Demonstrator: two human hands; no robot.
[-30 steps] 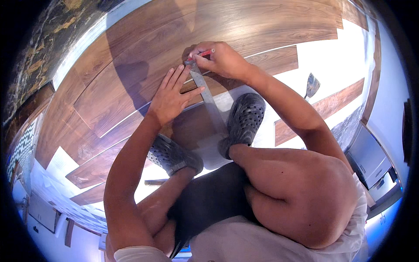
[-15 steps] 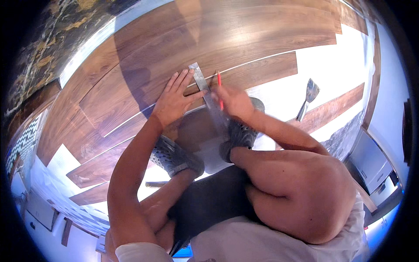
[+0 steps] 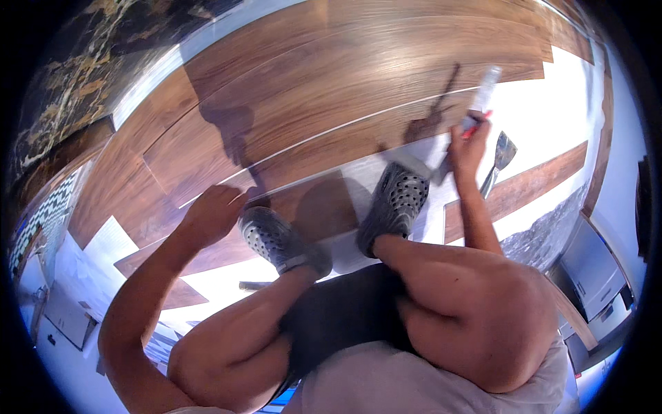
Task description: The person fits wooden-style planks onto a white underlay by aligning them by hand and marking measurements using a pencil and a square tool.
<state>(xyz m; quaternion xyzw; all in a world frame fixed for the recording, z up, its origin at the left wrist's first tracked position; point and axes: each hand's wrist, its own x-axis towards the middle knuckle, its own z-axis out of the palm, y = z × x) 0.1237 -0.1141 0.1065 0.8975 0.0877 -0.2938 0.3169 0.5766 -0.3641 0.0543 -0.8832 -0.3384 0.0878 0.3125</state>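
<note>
My right hand (image 3: 470, 141) is raised at the right, closed around a flat metal ruler (image 3: 491, 81) and a red pencil (image 3: 476, 124). Motion smears the ruler, whose far end points up and away. At the left, my left hand (image 3: 215, 212) is curled, its back turned up, over the wood-look floor planks (image 3: 289, 90). Its fingertips are hidden, so whether it holds anything does not show. A short brown plank (image 3: 314, 203) lies between my two grey clogs (image 3: 398, 200), beside a white gap in the planking.
A scraper (image 3: 502, 159) with a broad blade lies right of my right hand. Near it is a loose plank strip (image 3: 527, 186) on the white underlay (image 3: 565, 103). A dark object (image 3: 254, 285) lies beside my left clog. Dark marbled panelling (image 3: 76, 76) runs along the far left.
My right hand has swung right and up, carrying the ruler and pencil off the planks. My left hand has left the ruler, drawn back lower left and curled.
</note>
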